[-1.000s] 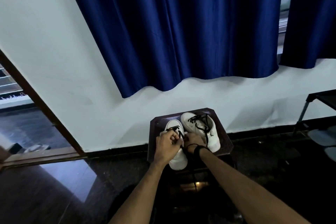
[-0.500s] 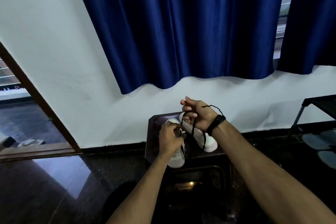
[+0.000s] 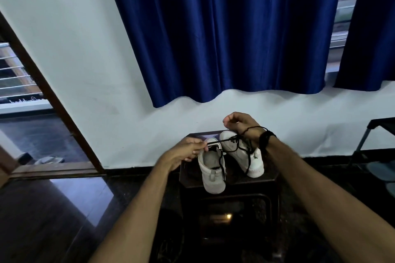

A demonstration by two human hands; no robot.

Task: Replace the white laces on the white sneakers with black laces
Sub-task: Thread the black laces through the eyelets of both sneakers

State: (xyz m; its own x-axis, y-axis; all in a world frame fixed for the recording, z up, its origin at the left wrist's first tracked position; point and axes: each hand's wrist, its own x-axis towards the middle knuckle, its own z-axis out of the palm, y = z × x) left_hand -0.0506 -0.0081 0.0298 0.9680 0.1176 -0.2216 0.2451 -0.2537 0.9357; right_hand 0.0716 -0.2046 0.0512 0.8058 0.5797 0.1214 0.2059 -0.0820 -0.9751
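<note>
I see 2 sneakers on the stool (image 3: 272,178), heels toward me. My left hand (image 3: 186,151) pinches the black lace (image 3: 223,163) at the left shoe (image 3: 211,168) near its top eyelets; my right hand (image 3: 241,126) is curled around the other end, raised above the right shoe (image 3: 241,153). The lace runs left-right between them, taut. The left hand sits nearer the eyelets.

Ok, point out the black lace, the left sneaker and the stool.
black lace (image 3: 222,140), head view, taut stretch between the hands.
left sneaker (image 3: 210,162), head view, its insole.
stool (image 3: 271,177), head view, bare right edge of top.
</note>
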